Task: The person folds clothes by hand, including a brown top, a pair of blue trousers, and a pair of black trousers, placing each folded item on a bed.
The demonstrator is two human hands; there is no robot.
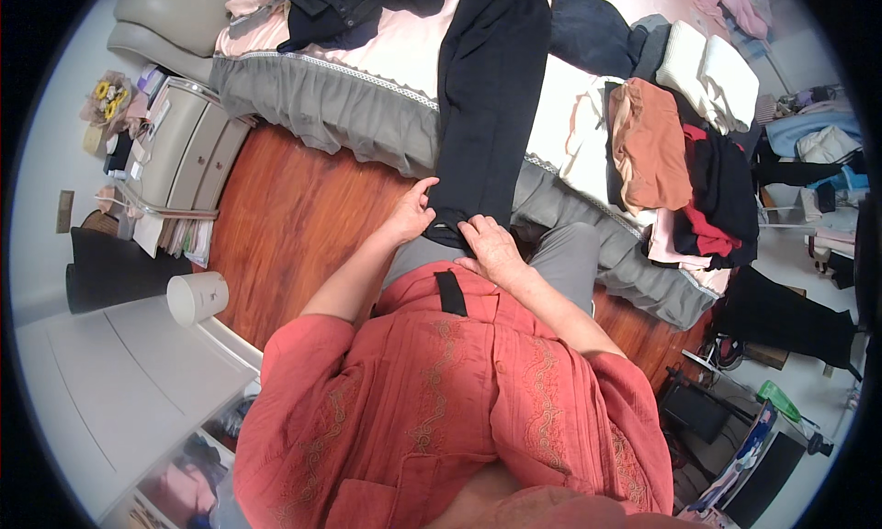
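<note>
A long pair of black trousers (491, 97) runs from the bed down over its edge to my lap, and the near end shows a dark, bunched opening. My left hand (413, 215) is at the left edge of this end, index finger stretched out and the fingers apart. On the right corner of the same end, my right hand (494, 249) has its fingers bent over the cloth, gripping it. The underside of that grip is hidden.
The bed (395, 56) has a grey ruffled skirt. Folded clothes (648, 143) are piled on its right side, with dark garments (354, 5) at the far left. A drawer cabinet (197, 152) and a white bin (197, 298) stand left; a clothes rack (808, 221) is at right.
</note>
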